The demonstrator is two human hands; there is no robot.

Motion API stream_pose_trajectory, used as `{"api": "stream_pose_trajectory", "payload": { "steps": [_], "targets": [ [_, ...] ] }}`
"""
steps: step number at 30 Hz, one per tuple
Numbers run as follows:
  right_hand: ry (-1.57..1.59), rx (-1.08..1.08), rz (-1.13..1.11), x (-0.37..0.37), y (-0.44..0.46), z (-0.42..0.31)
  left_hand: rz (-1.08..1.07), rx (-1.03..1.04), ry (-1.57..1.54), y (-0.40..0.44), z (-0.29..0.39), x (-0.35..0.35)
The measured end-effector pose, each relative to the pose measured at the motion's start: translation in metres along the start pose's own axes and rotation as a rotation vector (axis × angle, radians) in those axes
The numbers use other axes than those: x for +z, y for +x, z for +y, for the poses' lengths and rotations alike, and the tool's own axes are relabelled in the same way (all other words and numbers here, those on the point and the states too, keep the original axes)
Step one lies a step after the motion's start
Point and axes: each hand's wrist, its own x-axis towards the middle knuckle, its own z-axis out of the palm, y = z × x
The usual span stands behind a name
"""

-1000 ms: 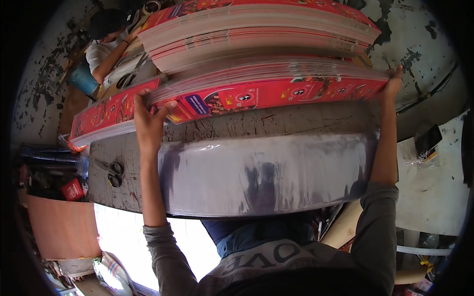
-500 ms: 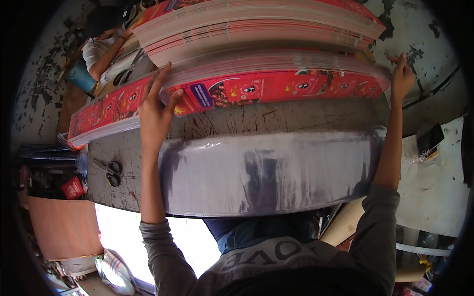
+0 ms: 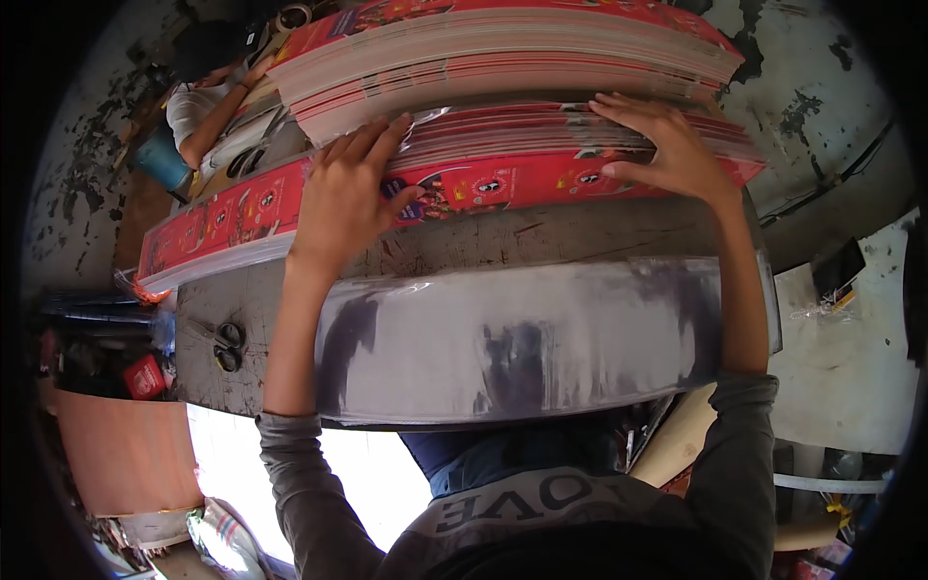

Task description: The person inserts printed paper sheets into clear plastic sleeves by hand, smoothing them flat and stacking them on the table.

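Note:
A low stack of red printed cardboard strips in clear plastic sleeves (image 3: 522,184) lies across the table. My left hand (image 3: 348,193) rests on it left of the middle, fingers over the upper edge and thumb apart at the front face. Farther right, my right hand (image 3: 672,150) touches the same stack, its fingers stretched over the top and its thumb spread toward the front. Neither hand visibly closes around a strip. Nearer my body lies a stack of clear plastic sleeves (image 3: 609,338), beneath my forearms.
Behind stands a taller stack of red printed strips (image 3: 512,63). Scissors (image 3: 227,346) lie at the table's left (image 3: 256,300). Another person (image 3: 198,111) works at the far left beside a blue-green bucket (image 3: 162,159). A phone-like dark object (image 3: 839,271) lies at right.
My right hand has left the right end of the sleeved stack and moved inward onto its top. My left hand has shifted slightly right, its fingers now over the upper edge.

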Motion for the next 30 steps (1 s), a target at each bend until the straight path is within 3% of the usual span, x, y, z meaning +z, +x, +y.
{"api": "stream_pose_trajectory", "payload": {
  "steps": [4,6,7,10,12,15,19,21,22,24,25,26,28,29,30],
  "targets": [
    [0.131,0.080,-0.124,-0.010,-0.007,0.000,-0.234,-0.088,0.055,0.011,0.000,-0.010],
    [0.001,0.025,-0.031,-0.001,-0.009,0.000,-0.063,0.123,0.053,0.009,-0.010,-0.001],
    [-0.129,-0.033,0.061,0.003,-0.010,-0.001,-0.066,0.124,0.053,0.010,-0.009,0.002],
    [-0.116,0.053,-0.017,0.002,-0.006,-0.003,0.180,0.139,0.059,0.010,-0.006,0.011],
    [-0.141,0.071,0.027,0.009,-0.006,-0.002,-0.142,-0.051,0.023,0.011,-0.011,0.012],
    [-0.164,0.129,0.019,0.008,-0.001,-0.001,-0.233,-0.065,0.038,0.014,-0.014,0.010],
    [-0.098,0.127,-0.016,-0.002,-0.010,0.012,-0.106,0.022,0.100,0.011,-0.014,0.001],
    [-0.327,0.141,0.078,-0.011,-0.039,0.045,-0.111,-0.047,-0.011,0.001,-0.022,-0.012],
    [-0.234,0.251,0.073,-0.018,-0.057,0.067,-0.112,-0.044,-0.014,-0.006,-0.034,-0.012],
    [-0.083,0.437,0.087,-0.029,-0.098,0.117,-0.073,-0.286,-0.358,-0.023,-0.058,-0.001],
    [-0.026,0.509,0.106,-0.029,-0.111,0.136,-0.074,-0.286,-0.359,-0.029,-0.058,0.011],
    [-0.025,0.509,0.106,-0.029,-0.115,0.138,0.046,-0.338,-0.492,-0.034,-0.058,0.025],
    [0.749,0.620,0.296,-0.025,-0.123,0.137,0.160,-0.393,-0.624,-0.037,-0.053,0.031],
    [0.752,0.623,0.291,-0.020,-0.125,0.140,0.212,-0.463,-0.912,-0.038,-0.048,0.034],
    [1.133,0.610,0.449,-0.012,-0.126,0.144,0.268,-0.527,-1.201,-0.037,-0.044,0.035]
  ]
}}
